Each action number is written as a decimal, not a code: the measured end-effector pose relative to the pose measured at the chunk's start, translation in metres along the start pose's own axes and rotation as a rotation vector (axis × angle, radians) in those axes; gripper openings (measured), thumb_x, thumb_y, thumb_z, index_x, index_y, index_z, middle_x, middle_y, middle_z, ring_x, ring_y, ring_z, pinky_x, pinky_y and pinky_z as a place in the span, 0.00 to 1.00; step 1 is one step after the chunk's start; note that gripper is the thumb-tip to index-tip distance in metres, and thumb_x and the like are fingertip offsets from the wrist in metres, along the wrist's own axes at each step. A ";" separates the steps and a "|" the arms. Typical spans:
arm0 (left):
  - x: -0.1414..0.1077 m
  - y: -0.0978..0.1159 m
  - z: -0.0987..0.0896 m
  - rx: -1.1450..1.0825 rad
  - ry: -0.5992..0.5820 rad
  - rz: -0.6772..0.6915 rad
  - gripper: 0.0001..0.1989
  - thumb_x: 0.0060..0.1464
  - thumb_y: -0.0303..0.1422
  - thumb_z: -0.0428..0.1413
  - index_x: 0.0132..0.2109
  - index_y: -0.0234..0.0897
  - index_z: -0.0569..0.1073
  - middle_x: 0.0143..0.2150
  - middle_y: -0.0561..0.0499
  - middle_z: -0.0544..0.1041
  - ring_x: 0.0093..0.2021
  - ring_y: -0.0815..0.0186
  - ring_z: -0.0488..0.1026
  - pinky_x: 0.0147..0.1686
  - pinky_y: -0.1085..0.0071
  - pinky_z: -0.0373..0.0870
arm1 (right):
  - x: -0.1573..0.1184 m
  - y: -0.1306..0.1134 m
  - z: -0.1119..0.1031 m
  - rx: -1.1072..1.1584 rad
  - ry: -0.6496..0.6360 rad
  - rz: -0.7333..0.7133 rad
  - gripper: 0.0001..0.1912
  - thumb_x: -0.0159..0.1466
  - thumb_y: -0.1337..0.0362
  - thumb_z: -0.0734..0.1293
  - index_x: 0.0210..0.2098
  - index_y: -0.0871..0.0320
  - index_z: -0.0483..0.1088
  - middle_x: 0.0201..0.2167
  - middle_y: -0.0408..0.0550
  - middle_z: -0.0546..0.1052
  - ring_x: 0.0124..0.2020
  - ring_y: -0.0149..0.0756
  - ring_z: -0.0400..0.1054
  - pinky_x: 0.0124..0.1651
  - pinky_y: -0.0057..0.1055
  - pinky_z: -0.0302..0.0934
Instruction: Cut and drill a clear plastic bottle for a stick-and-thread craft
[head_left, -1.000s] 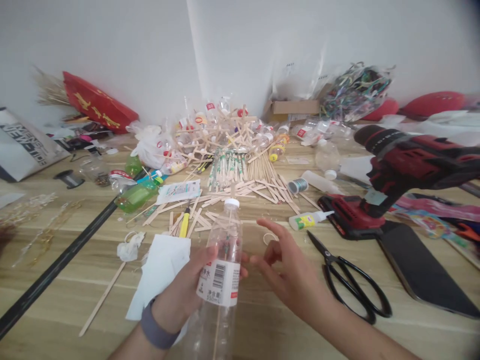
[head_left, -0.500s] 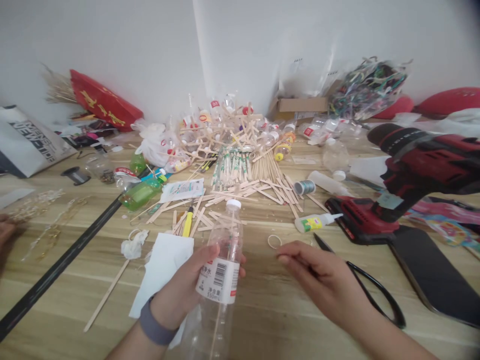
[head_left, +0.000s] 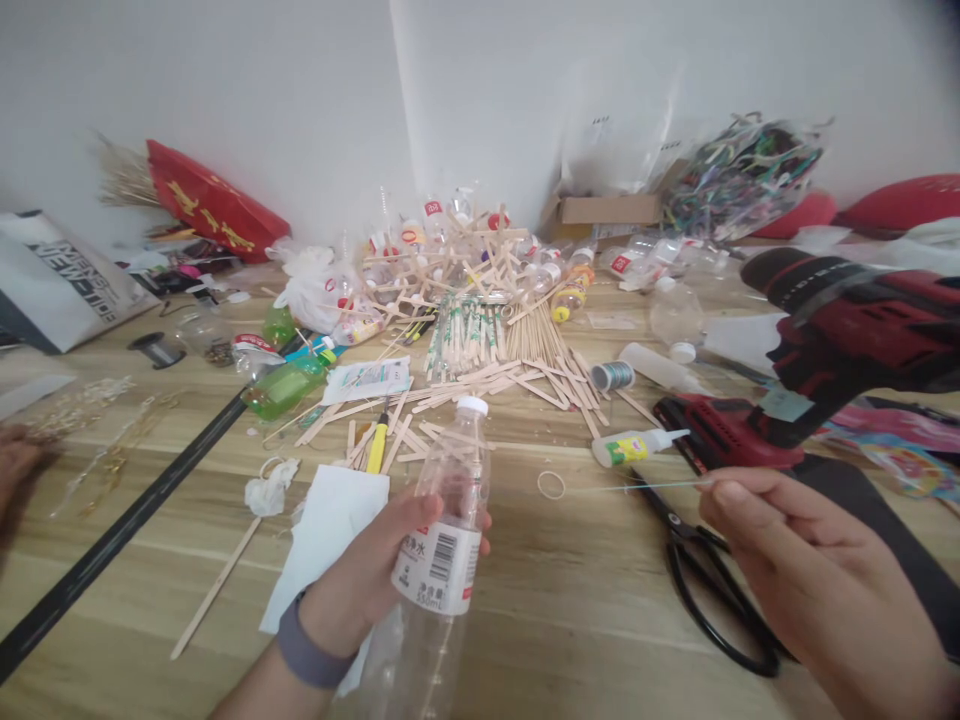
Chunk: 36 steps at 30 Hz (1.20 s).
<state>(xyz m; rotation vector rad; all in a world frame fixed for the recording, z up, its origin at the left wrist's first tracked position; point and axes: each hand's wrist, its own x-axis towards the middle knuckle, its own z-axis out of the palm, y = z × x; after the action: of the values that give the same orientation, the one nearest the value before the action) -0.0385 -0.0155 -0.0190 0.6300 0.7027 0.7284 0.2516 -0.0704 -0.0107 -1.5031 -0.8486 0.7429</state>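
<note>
Around a clear plastic bottle (head_left: 442,560) with a white cap and printed label, my left hand (head_left: 379,565) is closed, holding it tilted over the wooden table. My right hand (head_left: 802,570) pinches a thin, pale thread (head_left: 645,487) between thumb and fingers. The thread runs taut leftward toward a small whitish ring (head_left: 541,487); I cannot tell whether they are joined. Black scissors (head_left: 675,575) lie just left of my right hand. A small glue bottle (head_left: 630,448) rests beyond them.
A red cordless drill (head_left: 832,330) stands at the right, beside a dark phone (head_left: 892,540). Wooden sticks (head_left: 480,385) and plastic bottles pile up mid-table. A black rod (head_left: 150,505) crosses the left side. Another person's hand (head_left: 19,465) is at the left edge. White paper (head_left: 330,520) lies nearby.
My right hand has moved right, away from the ring, and a stretch of thread now shows between them. The scissors are more exposed. My left hand still holds the bottle in place.
</note>
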 end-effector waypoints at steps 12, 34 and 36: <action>0.000 -0.004 -0.002 -0.001 -0.020 -0.054 0.25 0.42 0.46 0.68 0.44 0.35 0.79 0.37 0.46 0.82 0.35 0.62 0.80 0.31 0.72 0.73 | -0.020 0.010 0.026 -0.310 -0.431 -0.198 0.13 0.61 0.51 0.67 0.31 0.51 0.79 0.25 0.44 0.78 0.24 0.36 0.70 0.24 0.27 0.64; 0.001 -0.007 -0.002 0.000 0.009 -0.074 0.26 0.41 0.46 0.68 0.44 0.33 0.79 0.37 0.45 0.82 0.33 0.61 0.79 0.29 0.72 0.73 | -0.027 -0.002 0.040 -0.144 -0.561 -0.255 0.14 0.65 0.55 0.64 0.26 0.53 0.70 0.24 0.42 0.69 0.28 0.34 0.65 0.29 0.26 0.61; 0.001 -0.007 -0.003 -0.003 0.016 -0.075 0.26 0.40 0.46 0.69 0.43 0.33 0.79 0.36 0.45 0.82 0.33 0.61 0.79 0.28 0.72 0.73 | -0.024 -0.001 0.036 -0.038 -0.532 -0.209 0.15 0.64 0.53 0.65 0.24 0.53 0.70 0.28 0.45 0.71 0.32 0.37 0.67 0.33 0.29 0.63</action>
<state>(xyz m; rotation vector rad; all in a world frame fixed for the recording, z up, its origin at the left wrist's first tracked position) -0.0374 -0.0178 -0.0258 0.5929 0.7364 0.6653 0.2088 -0.0715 -0.0132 -1.2358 -1.4011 0.9898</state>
